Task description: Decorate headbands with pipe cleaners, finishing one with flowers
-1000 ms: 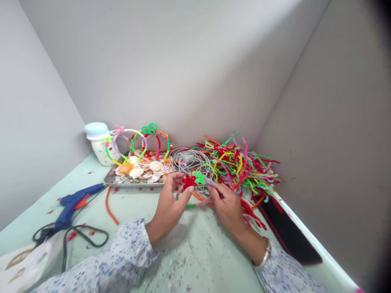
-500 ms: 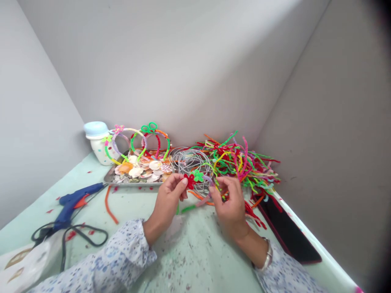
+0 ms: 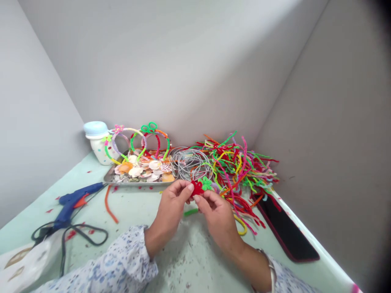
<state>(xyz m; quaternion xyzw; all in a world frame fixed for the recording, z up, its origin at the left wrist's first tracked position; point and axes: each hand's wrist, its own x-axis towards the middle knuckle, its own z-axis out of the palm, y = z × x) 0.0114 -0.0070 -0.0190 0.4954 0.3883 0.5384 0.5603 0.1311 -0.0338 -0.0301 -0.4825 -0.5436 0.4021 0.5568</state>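
My left hand (image 3: 171,209) pinches the left edge of a fuzzy red pipe-cleaner flower (image 3: 197,188) between thumb and fingers. A green pipe-cleaner flower (image 3: 207,183) sits right beside the red one and seems joined to it. My right hand (image 3: 220,219) is closed, its thumb and fingertips at the lower right of the red flower, just under the green one. A lavender fuzzy piece (image 3: 215,186) shows behind the right fingers. Below the hands a green fuzzy end (image 3: 191,212) sticks out, and the rest of that strip is hidden by my right hand.
Behind lies a metal tray (image 3: 143,184) of shells, with wrapped headbands (image 3: 159,142) and coiled wire (image 3: 191,160). Pipe cleaners (image 3: 238,162) heap at the right, near a black phone (image 3: 290,232). A blue glue gun (image 3: 70,205) and a white jar (image 3: 102,148) are at the left.
My right hand has moved left and closed in beside my left hand at the red flower. Both flowers have shifted slightly right and down. A yellow loop now shows beside my right hand.
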